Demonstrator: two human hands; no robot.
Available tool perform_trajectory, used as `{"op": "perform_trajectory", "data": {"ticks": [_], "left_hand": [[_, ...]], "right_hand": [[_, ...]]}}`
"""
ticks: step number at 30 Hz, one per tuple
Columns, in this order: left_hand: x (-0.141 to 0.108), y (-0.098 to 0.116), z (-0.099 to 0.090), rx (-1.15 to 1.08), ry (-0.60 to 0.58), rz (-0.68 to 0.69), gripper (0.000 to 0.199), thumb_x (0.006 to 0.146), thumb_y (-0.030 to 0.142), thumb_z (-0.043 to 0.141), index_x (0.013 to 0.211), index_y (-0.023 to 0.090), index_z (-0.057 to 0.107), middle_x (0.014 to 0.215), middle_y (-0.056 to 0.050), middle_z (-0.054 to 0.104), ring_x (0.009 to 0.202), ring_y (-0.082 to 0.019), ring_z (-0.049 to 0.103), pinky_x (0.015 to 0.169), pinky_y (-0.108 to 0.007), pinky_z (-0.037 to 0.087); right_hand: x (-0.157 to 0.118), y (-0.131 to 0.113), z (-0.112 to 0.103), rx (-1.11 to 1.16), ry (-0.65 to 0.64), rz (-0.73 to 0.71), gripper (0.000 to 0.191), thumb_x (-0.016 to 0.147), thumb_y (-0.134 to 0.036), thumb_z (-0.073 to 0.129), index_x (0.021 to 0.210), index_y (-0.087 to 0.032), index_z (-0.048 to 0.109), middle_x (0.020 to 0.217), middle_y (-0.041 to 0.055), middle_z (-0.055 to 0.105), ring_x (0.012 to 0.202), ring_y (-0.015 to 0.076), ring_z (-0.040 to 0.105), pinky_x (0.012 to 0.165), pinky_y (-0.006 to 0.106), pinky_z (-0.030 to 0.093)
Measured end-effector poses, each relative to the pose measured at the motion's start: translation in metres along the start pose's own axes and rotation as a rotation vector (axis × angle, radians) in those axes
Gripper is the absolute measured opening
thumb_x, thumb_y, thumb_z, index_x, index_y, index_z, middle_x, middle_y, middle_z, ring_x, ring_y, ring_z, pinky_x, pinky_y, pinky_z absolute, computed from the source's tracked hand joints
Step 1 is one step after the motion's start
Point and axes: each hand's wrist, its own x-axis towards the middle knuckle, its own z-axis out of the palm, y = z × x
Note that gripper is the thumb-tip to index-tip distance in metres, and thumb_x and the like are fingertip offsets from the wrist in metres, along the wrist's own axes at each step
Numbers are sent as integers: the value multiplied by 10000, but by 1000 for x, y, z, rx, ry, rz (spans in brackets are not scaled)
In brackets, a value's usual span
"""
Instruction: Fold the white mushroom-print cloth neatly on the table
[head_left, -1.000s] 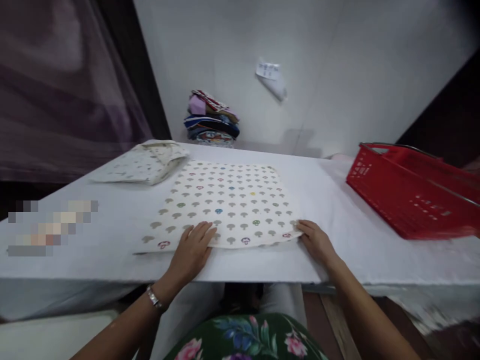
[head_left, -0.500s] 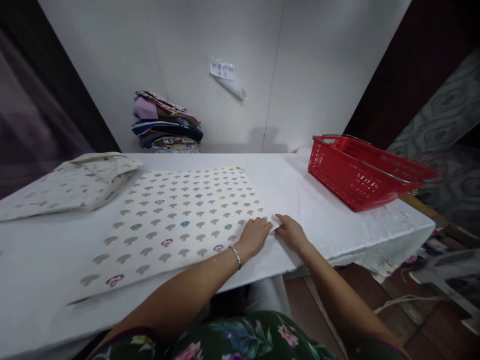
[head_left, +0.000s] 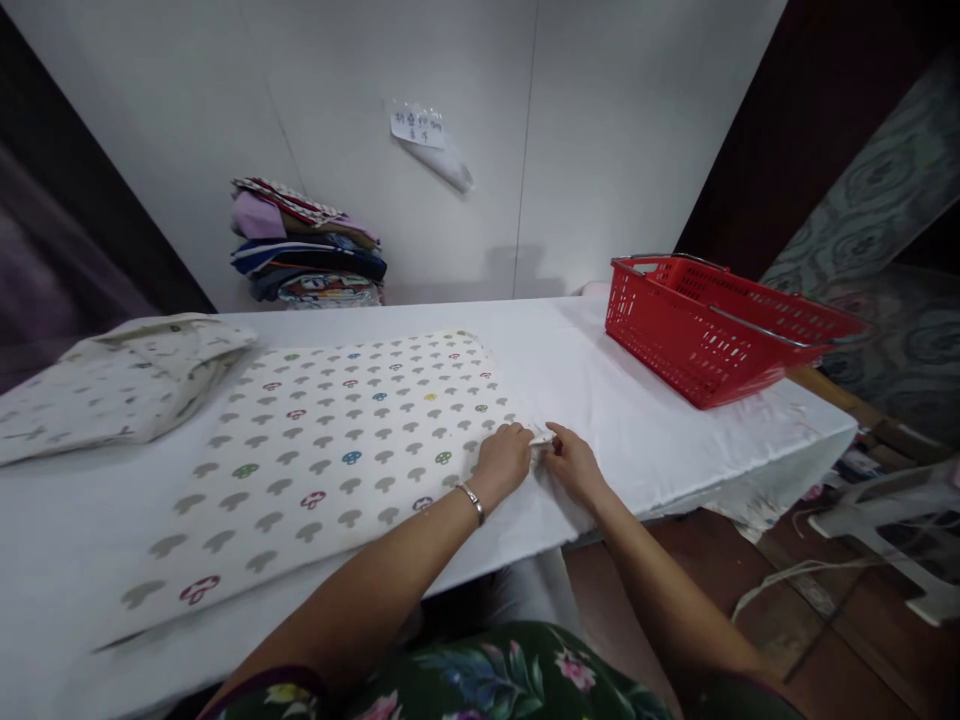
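Blocks near edge of 1 mushroom-print cloth point(head_left: 330, 440) on table point(head_left: 570, 350) with forearm point(head_left: 367, 590); pinches right corner with near-closed right hand point(head_left: 576, 465); curls left hand point(head_left: 504, 465) there, can't tell grip. Beyond: 2nd cloth point(head_left: 120, 390) left, 1 basket point(head_left: 690, 345) right, 1 fabric stack point(head_left: 311, 255).

No text safely readable. Only sign: white paper point(head_left: 417, 127) on the pale wall point(head_left: 630, 130), lower part curled, with two lines of dark Chinese-looking characters, second line shorter; too small and blurred to make out. Red basket point(head_left: 664, 335) carries rows of cut-outs on its long side; can't tell whether any form letters.
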Motion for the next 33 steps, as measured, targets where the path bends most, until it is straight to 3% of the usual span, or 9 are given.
{"op": "perform_trajectory", "data": {"ticks": [4, 11, 19, 24, 27, 33], "left_hand": [[-1, 5, 2, 5, 7, 24, 270, 848, 152, 401, 1070, 217, 540, 1078, -54, 569, 1015, -192, 507, 805, -315, 435], [1, 11, 2, 67, 9, 101, 240, 880, 209, 417, 1096, 235, 519, 1066, -57, 557, 1000, -192, 499, 798, -317, 429], [5, 12, 8, 116, 19, 156, 238, 910, 192, 365, 1062, 205, 547, 1032, -65, 584, 967, -186, 516, 774, -314, 434], [4, 12, 11, 111, -5, 152, 273, 925, 208, 324, 1076, 208, 550, 1026, -57, 599, 947, -174, 527, 782, -308, 439], [5, 13, 12, 104, -16, 142, 281, 926, 212, 316, 1070, 208, 558, 1011, -59, 604, 940, -176, 533, 771, -306, 438], [-3, 11, 12, 114, 11, 135, 267, 892, 150, 365, 1089, 196, 540, 1056, -60, 596, 964, -197, 529, 767, -334, 440]], "right_hand": [[3, 8, 11, 187, 115, 10, 528, 616, -149, 472, 1131, -181, 581, 837, 24, 566, 733, 159, 516, 747, 312, 446], [-1, 4, 11, 734, 129, 242, 556, 555, -208, 503, 1108, -200, 549, 1021, 27, 549, 555, 74, 453, 488, 225, 389], [-6, -4, 3, 1052, 110, 311, 499, 537, -210, 622, 1034, -208, 573, 927, -6, 541, 661, 98, 520, 594, 238, 436], [-5, -9, -2, 1138, 70, 311, 475, 570, -261, 656, 1035, -215, 572, 888, -12, 548, 671, 110, 532, 620, 260, 450], [-3, -10, -2, 1065, 76, 315, 488, 595, -304, 661, 1061, -210, 554, 849, -21, 541, 654, 106, 521, 586, 246, 437], [0, -7, 3, 987, 118, 338, 498, 539, -231, 597, 1034, -202, 556, 832, -23, 527, 586, 91, 482, 512, 224, 397]]}}
